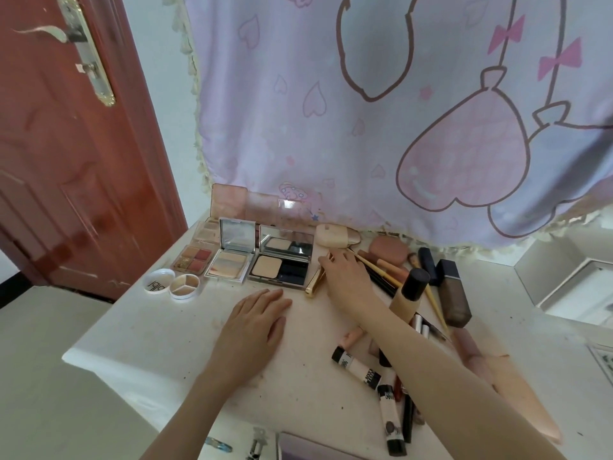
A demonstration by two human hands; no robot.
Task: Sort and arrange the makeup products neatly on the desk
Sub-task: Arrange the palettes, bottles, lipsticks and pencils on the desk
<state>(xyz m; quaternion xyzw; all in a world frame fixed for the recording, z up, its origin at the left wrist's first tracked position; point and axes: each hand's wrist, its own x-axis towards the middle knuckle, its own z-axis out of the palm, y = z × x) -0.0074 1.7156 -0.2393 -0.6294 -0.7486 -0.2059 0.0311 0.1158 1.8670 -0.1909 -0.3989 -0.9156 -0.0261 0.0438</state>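
Observation:
Open palettes stand in a row at the back left of the white desk (156, 343): a four-pan blush palette (194, 259), a striped powder compact (232, 257) and a beige powder compact with mirror (282, 262). A round three-pan concealer pot (184, 286) lies in front of them. My left hand (255, 323) rests flat on the desk with fingers straight. My right hand (345, 273) reaches over a gold tube (313, 284) beside the beige compact; its fingers curl down onto it, the grip hidden. A foundation bottle with black cap (409, 290) stands right of that hand.
Loose tubes (356, 366), pencils (381, 272), a brown square bottle (452, 293) and a pink pouch (388, 249) crowd the right half. A pink curtain (365, 127) hangs behind the desk. A red door (66, 161) stands left. Desk edge runs along the left front.

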